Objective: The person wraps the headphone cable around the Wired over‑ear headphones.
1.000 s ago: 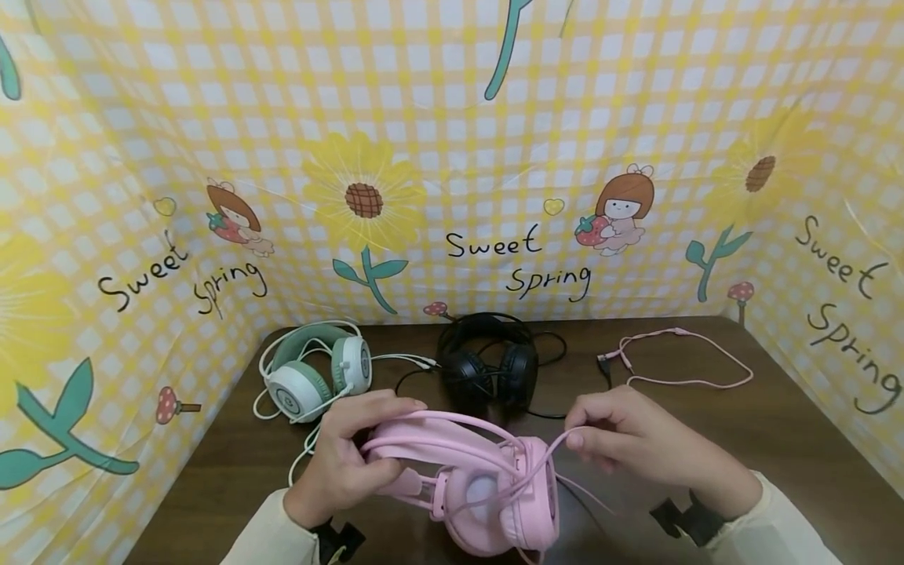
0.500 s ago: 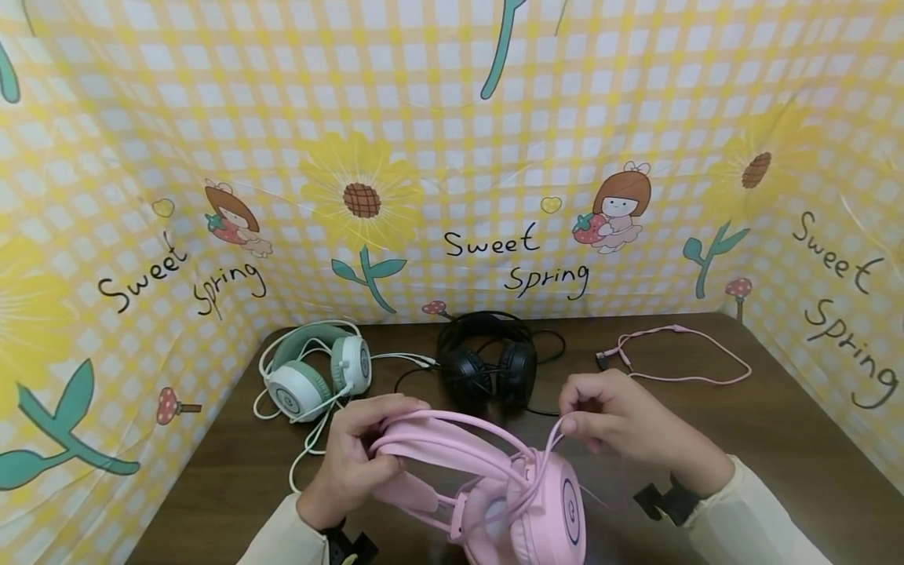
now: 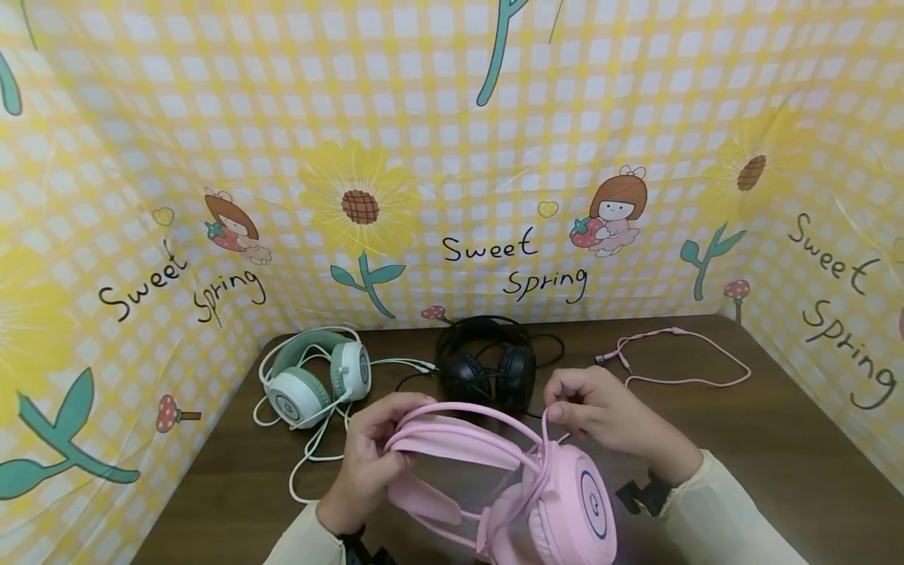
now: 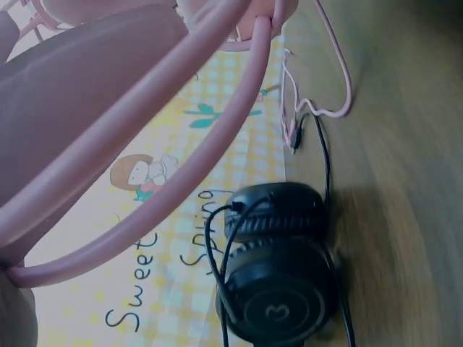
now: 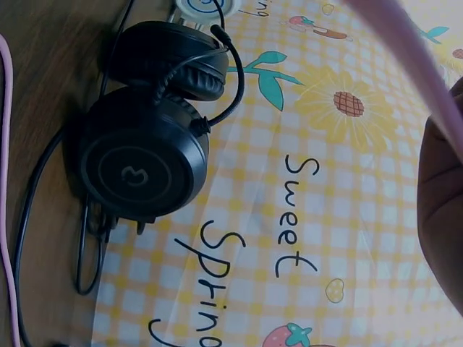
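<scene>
Low in the middle of the head view, pink over-ear headphones (image 3: 575, 502) are held tilted above the table. The left hand (image 3: 374, 463) grips their padded headband and the thin tubes over it. The right hand (image 3: 603, 412) pinches a pink cable (image 3: 545, 430) between thumb and fingers, just above the nearer ear cup. More of that cable runs down across the cup. In the left wrist view the headband tubes (image 4: 181, 173) cross close to the camera. The right wrist view has only an edge of the right hand (image 5: 443, 210), beside a blurred pink cable (image 5: 412, 58).
Black headphones (image 3: 487, 365) lie at the back middle of the brown table (image 3: 233, 486). White and green headphones (image 3: 304, 392) with loose white cable sit at the back left. A pink cable loop (image 3: 706, 382) lies back right. Checked yellow cloth (image 3: 452, 173) encloses the table.
The pink headphones have shifted right and turned, bringing the ear cup's outer logo into view. The left hand moved right with them. The right hand, still pinching the cable, moved left.
</scene>
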### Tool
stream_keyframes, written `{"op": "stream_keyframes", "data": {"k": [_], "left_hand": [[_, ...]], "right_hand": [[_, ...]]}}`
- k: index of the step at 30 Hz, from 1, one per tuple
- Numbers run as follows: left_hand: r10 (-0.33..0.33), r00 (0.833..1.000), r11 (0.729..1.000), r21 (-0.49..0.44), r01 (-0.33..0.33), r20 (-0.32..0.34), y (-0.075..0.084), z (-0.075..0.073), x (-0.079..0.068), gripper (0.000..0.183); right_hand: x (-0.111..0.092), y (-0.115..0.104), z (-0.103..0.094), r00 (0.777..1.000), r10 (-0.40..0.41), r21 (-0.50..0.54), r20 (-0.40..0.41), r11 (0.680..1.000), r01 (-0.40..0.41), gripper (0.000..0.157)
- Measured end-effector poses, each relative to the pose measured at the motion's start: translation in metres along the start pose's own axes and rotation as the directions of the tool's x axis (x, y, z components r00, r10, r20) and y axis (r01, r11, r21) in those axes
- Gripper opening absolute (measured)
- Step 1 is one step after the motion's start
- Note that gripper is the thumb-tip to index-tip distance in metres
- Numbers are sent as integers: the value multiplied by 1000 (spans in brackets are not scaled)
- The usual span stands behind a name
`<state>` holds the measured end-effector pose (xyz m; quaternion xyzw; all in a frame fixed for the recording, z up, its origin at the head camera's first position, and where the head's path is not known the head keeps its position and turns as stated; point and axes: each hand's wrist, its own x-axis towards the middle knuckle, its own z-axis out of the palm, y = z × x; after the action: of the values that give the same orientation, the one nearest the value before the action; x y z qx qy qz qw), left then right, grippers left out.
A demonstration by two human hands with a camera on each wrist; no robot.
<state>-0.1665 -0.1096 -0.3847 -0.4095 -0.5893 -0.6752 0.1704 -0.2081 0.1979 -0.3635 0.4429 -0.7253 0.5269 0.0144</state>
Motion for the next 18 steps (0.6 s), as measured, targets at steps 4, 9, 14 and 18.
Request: {"op": "stream_keyframes", "data": {"k": [4, 9, 14, 18], "left_hand": [[-30, 999, 996, -85, 29, -15, 0, 4, 1, 57], [-74, 997, 964, -260, 63, -31, 0, 9, 0, 60], [-80, 996, 916, -397, 56, -46, -5, 15, -2, 65], [-88, 995, 879, -474, 52, -55, -8, 18, -4, 65]], "right_hand": [[2, 4, 4, 1000, -12, 37, -10, 999, 13, 10], [3, 12, 8, 1000, -15, 42, -21, 999, 16, 11], [3, 17, 9, 999, 0, 10, -45, 1000, 0, 13], [2, 20, 11, 999, 23, 64, -46, 998, -20, 15]]}}
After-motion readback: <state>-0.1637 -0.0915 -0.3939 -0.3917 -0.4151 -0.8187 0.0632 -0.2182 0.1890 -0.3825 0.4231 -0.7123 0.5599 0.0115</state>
